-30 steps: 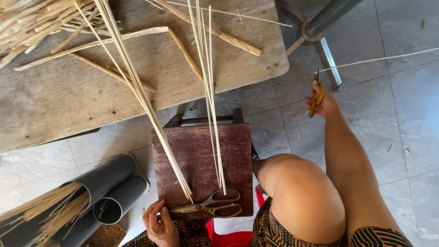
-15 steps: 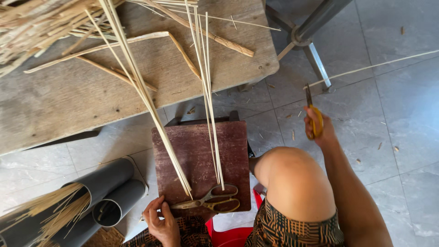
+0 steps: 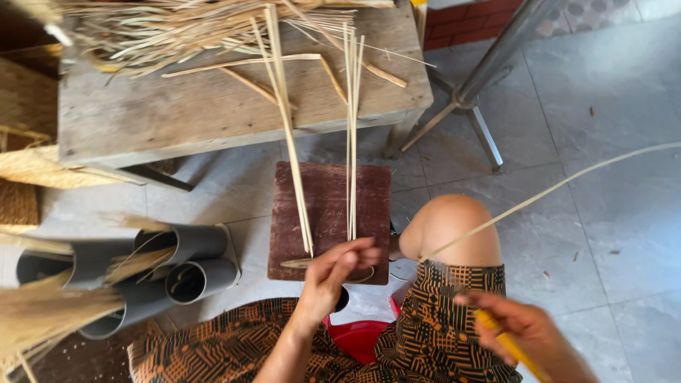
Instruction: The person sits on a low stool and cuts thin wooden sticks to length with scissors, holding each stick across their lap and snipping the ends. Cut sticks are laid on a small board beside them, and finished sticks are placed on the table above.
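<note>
While right hand [image 3: 521,328] grips tool [image 3: 507,345], left hand [image 3: 339,273] touches strips [image 3: 351,163].

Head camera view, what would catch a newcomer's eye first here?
Probably the pale reed strips running from the wooden bench down onto the dark red board. The left hand rests at their lower ends, while the right hand grips a yellow-handled tool by the knee.

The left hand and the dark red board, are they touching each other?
Touching. The head view shows the left hand with its fingers lying over the near edge of the dark red board, just below the ends of the pale strips; no gap shows between them.
</note>
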A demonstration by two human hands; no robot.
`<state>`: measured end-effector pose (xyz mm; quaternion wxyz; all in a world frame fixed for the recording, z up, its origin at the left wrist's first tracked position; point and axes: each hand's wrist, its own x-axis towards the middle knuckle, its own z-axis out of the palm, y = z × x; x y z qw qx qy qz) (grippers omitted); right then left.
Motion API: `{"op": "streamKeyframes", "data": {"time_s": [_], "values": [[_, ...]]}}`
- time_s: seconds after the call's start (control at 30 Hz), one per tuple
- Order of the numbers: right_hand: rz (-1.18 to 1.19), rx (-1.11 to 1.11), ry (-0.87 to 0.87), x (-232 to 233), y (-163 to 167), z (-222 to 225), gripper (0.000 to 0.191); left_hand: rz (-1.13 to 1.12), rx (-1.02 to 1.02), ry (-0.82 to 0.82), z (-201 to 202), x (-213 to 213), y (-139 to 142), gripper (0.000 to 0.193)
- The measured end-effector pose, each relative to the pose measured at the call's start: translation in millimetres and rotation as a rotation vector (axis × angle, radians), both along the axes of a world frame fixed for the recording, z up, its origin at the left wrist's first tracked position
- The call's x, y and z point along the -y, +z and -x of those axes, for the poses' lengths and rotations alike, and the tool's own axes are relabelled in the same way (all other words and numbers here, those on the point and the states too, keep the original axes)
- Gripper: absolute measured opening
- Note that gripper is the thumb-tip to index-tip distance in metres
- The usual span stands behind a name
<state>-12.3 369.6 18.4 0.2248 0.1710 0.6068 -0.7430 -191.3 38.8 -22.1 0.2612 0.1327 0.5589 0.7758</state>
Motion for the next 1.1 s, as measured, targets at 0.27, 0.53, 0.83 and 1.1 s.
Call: {"op": "streamKeyframes", "data": {"time_s": [0.27, 0.53, 0.83, 1.1], "values": [[-0.345, 0.004, 0.594, 100, 0, -23, 0.06, 0.082, 0.089, -0.758, -22, 29, 54, 0.048], [-0.016, 0.14, 0.496, 140, -31, -30, 0.074, 0.36, -0.169, -0.471, -58, 65, 37, 0.027], [0.168, -0.153, 0.051, 143, -60, 6, 0.043, 0.297, -0.243, 0.047, -94, 115, 60, 0.025], [-0.646, -0.199, -0.229, 152, -130, 133, 0.072, 0.291, -0.231, 0.152, -134, 130, 41, 0.022]]}}
